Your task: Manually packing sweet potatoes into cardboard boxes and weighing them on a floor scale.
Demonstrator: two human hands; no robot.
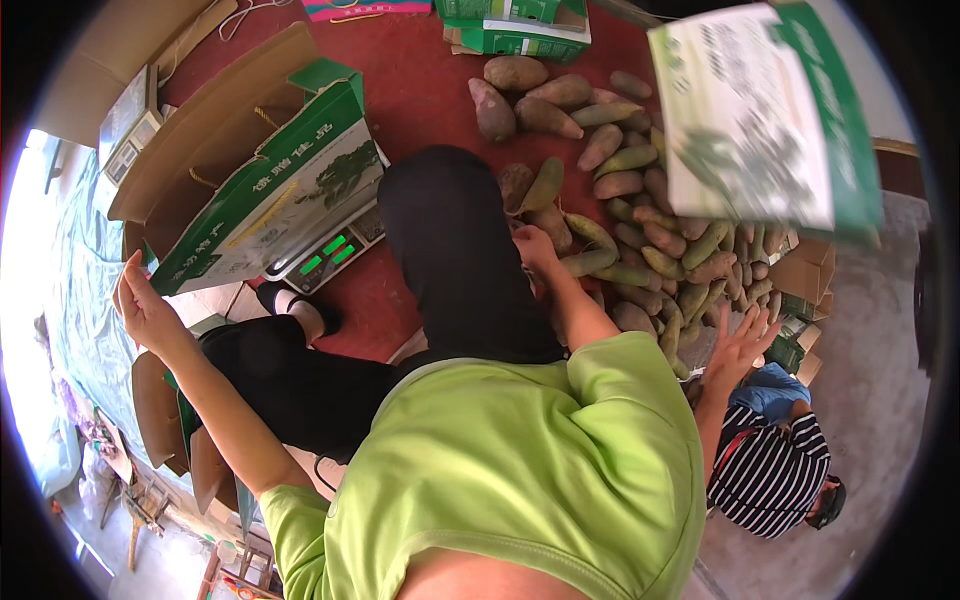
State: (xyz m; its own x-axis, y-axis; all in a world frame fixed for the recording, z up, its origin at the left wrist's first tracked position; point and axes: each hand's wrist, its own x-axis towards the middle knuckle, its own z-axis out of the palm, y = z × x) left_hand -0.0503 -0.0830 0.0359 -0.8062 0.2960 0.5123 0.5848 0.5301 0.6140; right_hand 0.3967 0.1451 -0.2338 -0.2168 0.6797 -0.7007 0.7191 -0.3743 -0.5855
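My left hand [152, 312] is closed on the near left corner of a large green and white carton [300, 185], its fingertips pinching the edge. The carton stands tall with its brown flaps raised and rope handles showing. Beside its base, a scale [332, 258] shows lit green digits. My right hand [541, 252] is down beside my dark-trousered knee, its fingers curled and partly hidden. It lies next to a heap of long radishes [640, 210], some green, others brownish pink; whether it grips one is not visible.
A blurred green and white carton [755, 115] hangs in the air above the heap's right side. Below it, another person's spread hand [738, 348] reaches in. A person in a striped shirt [768, 470] is low at right. More green boxes [525, 35] stand at the back.
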